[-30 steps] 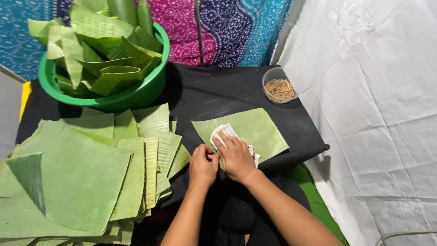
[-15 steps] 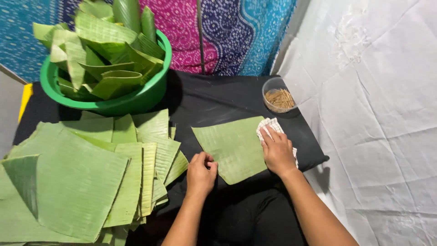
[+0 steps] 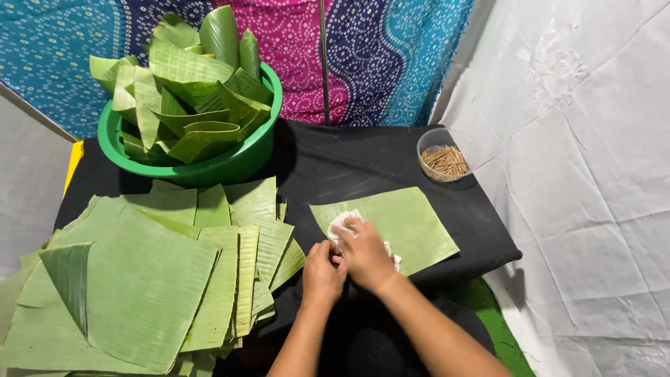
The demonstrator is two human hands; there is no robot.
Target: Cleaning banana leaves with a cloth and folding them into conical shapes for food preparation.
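Observation:
A cut green banana leaf piece (image 3: 408,220) lies flat on the black-covered table (image 3: 363,160). My right hand (image 3: 363,251) presses a white cloth (image 3: 343,222) onto the leaf's near left part. My left hand (image 3: 322,269) rests right beside it at the leaf's near left corner, fingers curled against the table edge; what it grips is hidden.
A pile of flat cut leaf pieces (image 3: 139,279) covers the left of the table. A green basin (image 3: 237,164) full of folded leaves stands at the back left. A small clear bowl of thin sticks (image 3: 443,157) sits at the back right. White sheeting hangs on the right.
My right hand has slid the cloth from the leaf's far right corner back to its near left part, next to my left hand. The view has shifted a little.

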